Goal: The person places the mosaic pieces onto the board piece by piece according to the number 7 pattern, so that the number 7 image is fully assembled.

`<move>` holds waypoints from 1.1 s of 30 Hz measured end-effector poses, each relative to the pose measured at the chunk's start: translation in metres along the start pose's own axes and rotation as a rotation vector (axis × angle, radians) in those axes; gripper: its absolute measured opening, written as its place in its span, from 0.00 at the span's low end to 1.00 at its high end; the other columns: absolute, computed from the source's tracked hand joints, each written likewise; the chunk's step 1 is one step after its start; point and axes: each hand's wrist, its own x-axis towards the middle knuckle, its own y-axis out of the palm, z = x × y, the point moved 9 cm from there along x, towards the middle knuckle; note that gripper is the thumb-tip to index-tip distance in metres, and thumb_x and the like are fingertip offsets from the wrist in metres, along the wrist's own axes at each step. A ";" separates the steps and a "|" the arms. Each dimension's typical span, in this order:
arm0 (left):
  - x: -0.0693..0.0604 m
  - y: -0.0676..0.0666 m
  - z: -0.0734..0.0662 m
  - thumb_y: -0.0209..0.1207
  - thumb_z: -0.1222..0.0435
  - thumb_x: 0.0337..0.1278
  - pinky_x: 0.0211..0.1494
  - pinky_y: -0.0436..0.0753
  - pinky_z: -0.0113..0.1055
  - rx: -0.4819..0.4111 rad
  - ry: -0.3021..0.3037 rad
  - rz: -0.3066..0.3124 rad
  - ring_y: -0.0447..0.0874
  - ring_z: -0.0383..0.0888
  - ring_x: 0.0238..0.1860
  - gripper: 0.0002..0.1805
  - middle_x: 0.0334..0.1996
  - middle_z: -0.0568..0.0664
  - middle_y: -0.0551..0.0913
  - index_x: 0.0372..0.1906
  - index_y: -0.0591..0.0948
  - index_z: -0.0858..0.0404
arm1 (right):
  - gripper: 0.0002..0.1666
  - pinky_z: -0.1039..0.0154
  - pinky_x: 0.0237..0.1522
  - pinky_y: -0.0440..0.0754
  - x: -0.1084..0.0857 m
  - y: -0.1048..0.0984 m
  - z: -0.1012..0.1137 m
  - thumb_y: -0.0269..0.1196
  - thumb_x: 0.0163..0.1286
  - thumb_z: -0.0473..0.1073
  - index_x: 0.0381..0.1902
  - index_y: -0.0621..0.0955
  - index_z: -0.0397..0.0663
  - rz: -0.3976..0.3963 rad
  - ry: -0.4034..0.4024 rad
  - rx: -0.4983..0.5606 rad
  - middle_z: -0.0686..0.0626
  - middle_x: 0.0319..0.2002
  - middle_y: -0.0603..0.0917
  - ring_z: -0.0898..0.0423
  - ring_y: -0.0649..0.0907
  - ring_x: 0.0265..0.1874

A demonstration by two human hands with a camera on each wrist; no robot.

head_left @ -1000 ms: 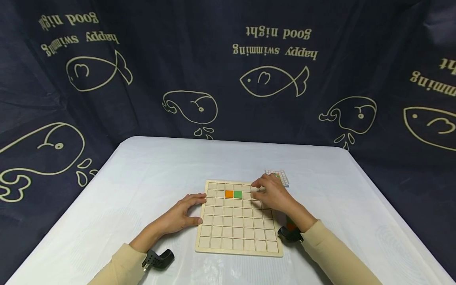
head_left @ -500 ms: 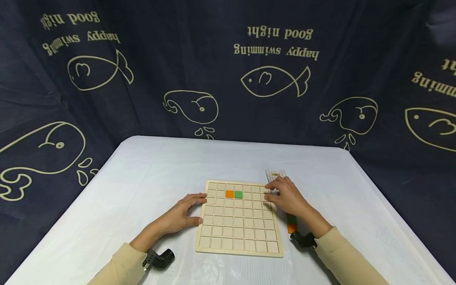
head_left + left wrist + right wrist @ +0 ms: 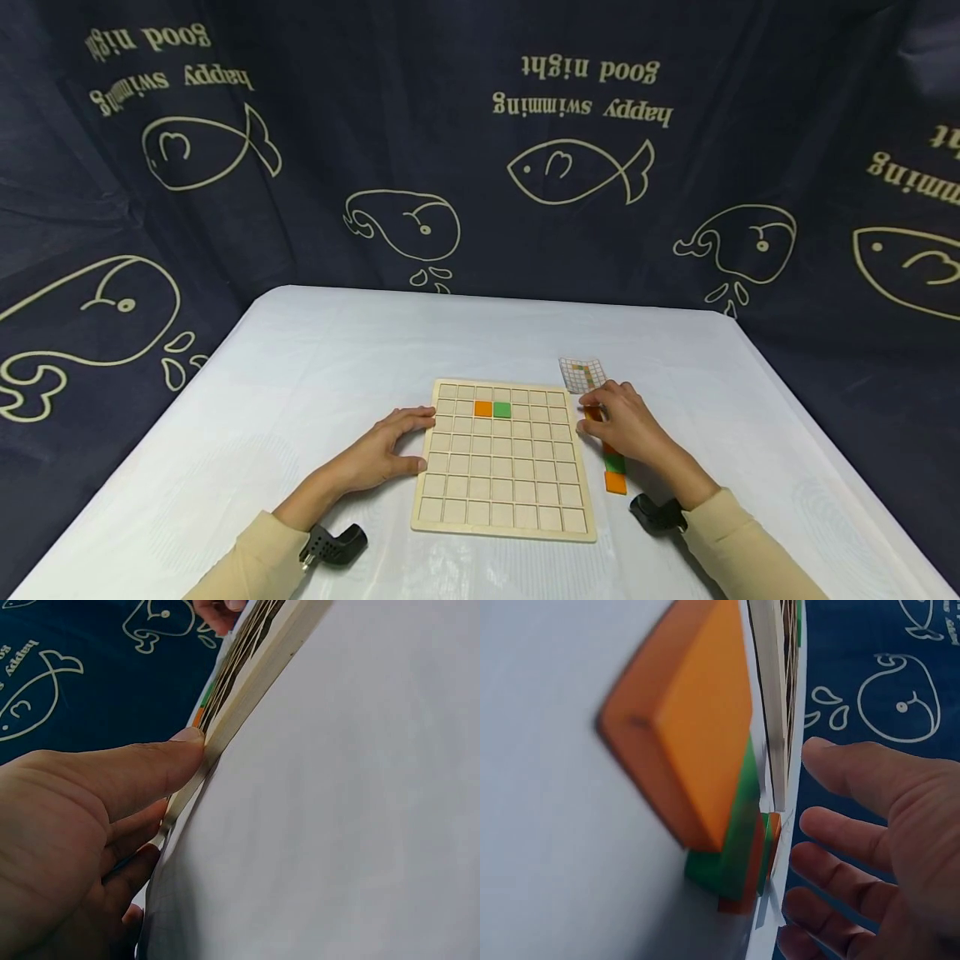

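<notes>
A square wooden grid board (image 3: 495, 492) lies on the table. One orange tile (image 3: 483, 409) and one green tile (image 3: 502, 410) sit side by side in its second row from the far edge. My left hand (image 3: 378, 454) rests at the board's left edge; in the left wrist view the thumb (image 3: 161, 769) touches the rim. Just right of the board, my right hand (image 3: 626, 421) is over a line of orange and green tiles (image 3: 614, 463), partly covering it. In the right wrist view its thumb and fingers stand apart, holding nothing, with an orange tile (image 3: 705, 720) close to the camera.
A small printed grid card (image 3: 581, 375) with a coloured pattern lies beyond the board's far right corner. White cloth (image 3: 360, 350) covers the table. A dark curtain (image 3: 480, 167) with fish and whale drawings hangs behind it.
My right hand has moved right, from over the board's far right part to the tiles beside it. More of the card and tile line now shows. The left hand stays put.
</notes>
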 end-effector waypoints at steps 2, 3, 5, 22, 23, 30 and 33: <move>0.000 0.000 -0.001 0.66 0.61 0.51 0.72 0.55 0.57 0.006 0.007 0.001 0.55 0.54 0.73 0.32 0.70 0.50 0.63 0.63 0.71 0.62 | 0.20 0.58 0.42 0.67 0.001 0.000 -0.003 0.70 0.55 0.47 0.45 0.83 0.45 0.006 0.015 -0.003 0.47 0.41 0.80 0.52 0.70 0.39; 0.000 0.000 -0.001 0.66 0.61 0.51 0.72 0.55 0.57 0.006 0.006 0.001 0.55 0.54 0.73 0.32 0.70 0.50 0.63 0.63 0.71 0.62 | 0.21 0.57 0.43 0.67 0.001 0.001 -0.004 0.70 0.55 0.47 0.45 0.83 0.45 0.009 0.022 -0.005 0.47 0.41 0.80 0.51 0.70 0.40; 0.000 0.000 -0.001 0.66 0.61 0.51 0.72 0.55 0.57 0.004 0.001 0.000 0.55 0.54 0.73 0.32 0.70 0.50 0.63 0.63 0.71 0.62 | 0.21 0.55 0.45 0.68 0.002 0.001 -0.007 0.70 0.54 0.47 0.46 0.83 0.45 0.013 0.036 -0.011 0.46 0.42 0.80 0.51 0.71 0.41; 0.000 0.000 0.000 0.66 0.62 0.51 0.72 0.55 0.57 -0.001 -0.007 -0.006 0.54 0.54 0.73 0.32 0.70 0.49 0.63 0.63 0.71 0.62 | 0.21 0.47 0.47 0.69 0.007 0.005 -0.017 0.69 0.55 0.49 0.44 0.83 0.44 0.027 0.026 -0.057 0.44 0.42 0.80 0.47 0.72 0.41; 0.000 0.000 0.000 0.66 0.62 0.51 0.72 0.55 0.58 0.002 -0.006 -0.006 0.54 0.54 0.73 0.32 0.70 0.49 0.63 0.63 0.71 0.62 | 0.21 0.47 0.47 0.69 0.007 0.005 -0.018 0.69 0.55 0.49 0.45 0.83 0.44 0.029 0.030 -0.061 0.44 0.42 0.80 0.47 0.72 0.41; 0.000 -0.001 0.000 0.66 0.61 0.51 0.72 0.54 0.59 -0.001 -0.015 -0.005 0.53 0.55 0.73 0.32 0.70 0.50 0.62 0.63 0.71 0.62 | 0.20 0.50 0.47 0.70 0.006 0.006 -0.024 0.69 0.55 0.49 0.44 0.84 0.45 0.051 0.070 -0.061 0.44 0.43 0.80 0.48 0.71 0.42; 0.000 -0.001 0.000 0.66 0.61 0.51 0.71 0.55 0.60 0.002 -0.013 -0.004 0.54 0.55 0.73 0.32 0.70 0.50 0.63 0.63 0.71 0.62 | 0.20 0.51 0.46 0.70 0.005 0.006 -0.025 0.68 0.55 0.48 0.44 0.84 0.45 0.055 0.079 -0.054 0.43 0.45 0.80 0.48 0.71 0.43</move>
